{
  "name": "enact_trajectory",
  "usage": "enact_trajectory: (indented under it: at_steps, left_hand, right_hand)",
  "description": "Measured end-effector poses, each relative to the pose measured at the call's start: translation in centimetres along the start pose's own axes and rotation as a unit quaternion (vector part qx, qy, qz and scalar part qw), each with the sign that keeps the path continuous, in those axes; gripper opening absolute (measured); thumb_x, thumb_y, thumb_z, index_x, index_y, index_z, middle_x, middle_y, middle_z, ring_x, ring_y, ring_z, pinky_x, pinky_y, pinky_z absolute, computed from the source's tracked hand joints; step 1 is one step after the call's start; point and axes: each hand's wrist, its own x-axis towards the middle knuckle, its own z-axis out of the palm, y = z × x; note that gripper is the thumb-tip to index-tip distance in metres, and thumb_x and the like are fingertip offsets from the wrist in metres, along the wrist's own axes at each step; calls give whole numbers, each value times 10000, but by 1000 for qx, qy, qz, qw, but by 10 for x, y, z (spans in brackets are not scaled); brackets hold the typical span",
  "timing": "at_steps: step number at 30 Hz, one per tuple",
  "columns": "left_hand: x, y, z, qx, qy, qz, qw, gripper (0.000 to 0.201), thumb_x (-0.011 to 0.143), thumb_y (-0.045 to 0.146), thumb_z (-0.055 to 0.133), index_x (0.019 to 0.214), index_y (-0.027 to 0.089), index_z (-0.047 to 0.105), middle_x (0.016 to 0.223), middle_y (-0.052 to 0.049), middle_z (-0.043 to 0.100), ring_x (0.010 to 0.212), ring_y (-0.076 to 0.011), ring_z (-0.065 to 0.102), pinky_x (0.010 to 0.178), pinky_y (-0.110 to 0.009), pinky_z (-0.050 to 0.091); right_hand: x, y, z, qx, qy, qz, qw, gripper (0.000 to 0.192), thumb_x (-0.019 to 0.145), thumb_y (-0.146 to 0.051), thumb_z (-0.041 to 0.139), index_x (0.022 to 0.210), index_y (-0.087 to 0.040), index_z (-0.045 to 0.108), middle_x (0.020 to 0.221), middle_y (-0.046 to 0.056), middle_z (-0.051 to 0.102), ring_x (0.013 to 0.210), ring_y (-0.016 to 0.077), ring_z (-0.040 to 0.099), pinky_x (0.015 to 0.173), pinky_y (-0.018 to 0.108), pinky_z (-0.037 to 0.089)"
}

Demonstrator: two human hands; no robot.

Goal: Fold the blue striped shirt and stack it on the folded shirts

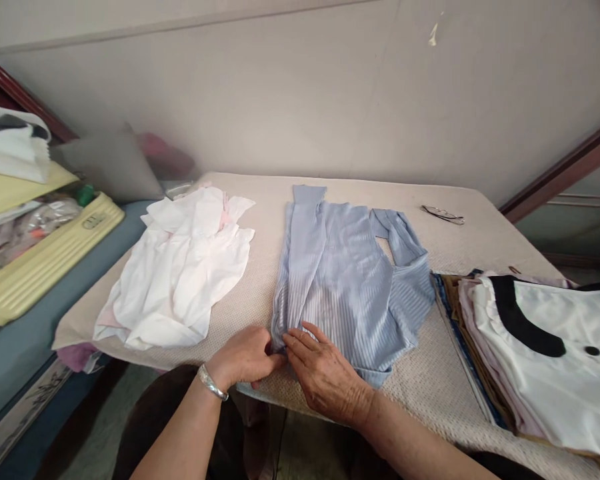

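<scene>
A light blue striped shirt [347, 280] lies spread on the cloth-covered table, its left side folded inward with that sleeve running lengthwise along it. The other sleeve bends out at the right. My left hand [247, 353], with a silver bracelet at the wrist, is closed on the shirt's lower left corner; the fingertips are partly hidden. Right beside it, my right hand [325, 373] rests flat on the shirt's lower left part, fingers stretched out.
Crumpled white garments [180, 273] lie on the left. A folded clothes stack [555, 347], topped by white cloth with black trim, sits at the right. Eyeglasses [443, 215] lie far right. A yellow plastic basket [50, 260] stands left of the table [260, 200]; a wall rises behind.
</scene>
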Motion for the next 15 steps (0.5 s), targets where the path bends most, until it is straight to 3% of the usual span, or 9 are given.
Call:
enact_trajectory:
  at_steps: [3, 7, 9, 11, 13, 15]
  left_hand:
    - [2, 4, 3, 56, 70, 12, 996, 278, 840, 260, 480, 564, 228, 498, 500, -74, 618, 660, -242, 702, 626, -297, 462]
    - [1, 3, 3, 26, 7, 10, 1000, 294, 826, 205, 459, 533, 232, 459, 401, -24, 524, 496, -198, 635, 572, -281, 435]
    - [2, 0, 2, 17, 6, 8, 1000, 306, 841, 213, 467, 535, 227, 456, 412, -12, 527, 460, -183, 608, 553, -278, 419]
    - [7, -2, 0, 17, 69, 4, 997, 313, 877, 239, 475, 564, 221, 481, 495, -24, 590, 514, -187, 627, 567, -281, 424]
    - [16, -4, 0, 23, 187, -8, 982, 303, 939, 274, 452, 661, 214, 555, 649, -50, 676, 645, -206, 672, 631, -293, 463]
    - [29, -5, 4, 45, 309, 6, 950, 270, 983, 250, 399, 897, 197, 650, 944, -98, 744, 908, -233, 707, 799, -318, 510]
  right_hand:
    - [1, -2, -1, -19, -8, 4, 1000, 310, 936, -179, 513, 1196, -83, 653, 1323, 167, 627, 1285, 286, 500, 1246, 495, 200]
    - [4, -4, -7, -23, -52, 17, 998, 228, 912, -159, 539, 1092, -107, 670, 1209, 167, 658, 1200, 278, 545, 1229, 490, 241]
    - [5, -5, -11, -15, -65, 27, 997, 175, 896, -151, 555, 1029, -129, 667, 1124, 148, 668, 1134, 272, 566, 1225, 494, 251]
    - [6, -5, -14, -5, -60, 37, 997, 121, 904, -137, 550, 970, -154, 650, 1063, 121, 664, 1085, 257, 573, 1223, 493, 253]
    - [6, -6, -12, 3, -39, 41, 998, 100, 950, -180, 546, 993, -158, 634, 1118, 121, 648, 1134, 260, 551, 1221, 494, 251]
    - [5, -9, -7, 11, -24, 37, 999, 161, 985, -293, 574, 1051, -153, 619, 1174, 128, 625, 1185, 275, 522, 1208, 501, 265]
